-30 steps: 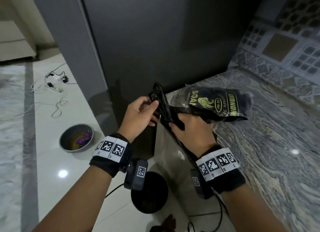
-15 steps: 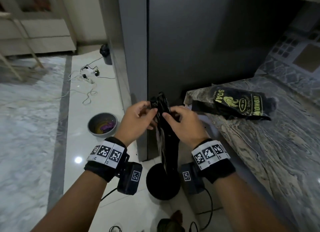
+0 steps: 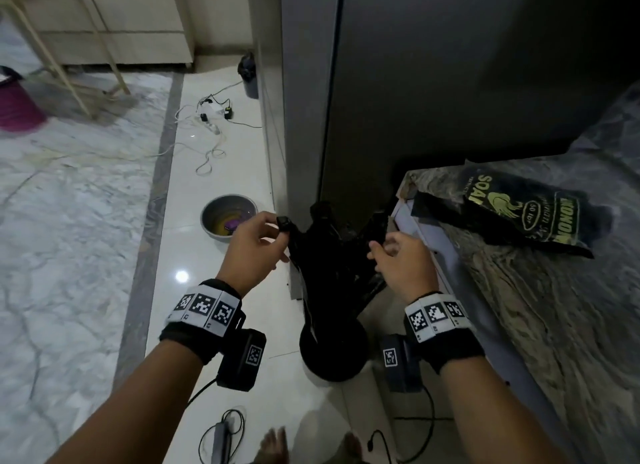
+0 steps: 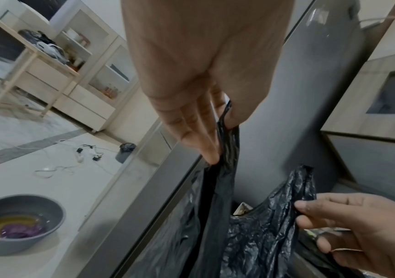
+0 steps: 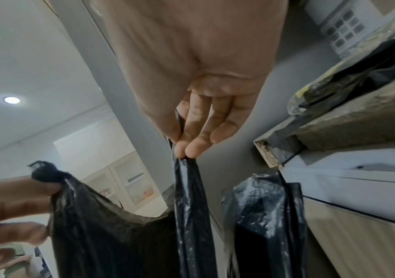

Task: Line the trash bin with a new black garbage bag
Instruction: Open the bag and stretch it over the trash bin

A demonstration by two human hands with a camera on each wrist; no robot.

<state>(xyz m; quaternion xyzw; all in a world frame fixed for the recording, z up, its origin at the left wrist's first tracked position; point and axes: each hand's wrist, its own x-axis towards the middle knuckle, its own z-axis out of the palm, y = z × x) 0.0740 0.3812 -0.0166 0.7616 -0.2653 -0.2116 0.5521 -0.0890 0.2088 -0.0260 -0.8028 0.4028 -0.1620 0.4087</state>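
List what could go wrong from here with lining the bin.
1. Both the left hand and right hand only pinch thin edges of the black garbage bag; the film might slip or tear.
2. The trash bin is mostly hidden under the hanging bag, so the mouth may miss its rim.

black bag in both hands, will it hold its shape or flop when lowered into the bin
Probably floppy: the black bag hangs limp and crinkled between the left hand and right hand. Likely very light, since fingertip pinches carry it. Its glossy film may slip.
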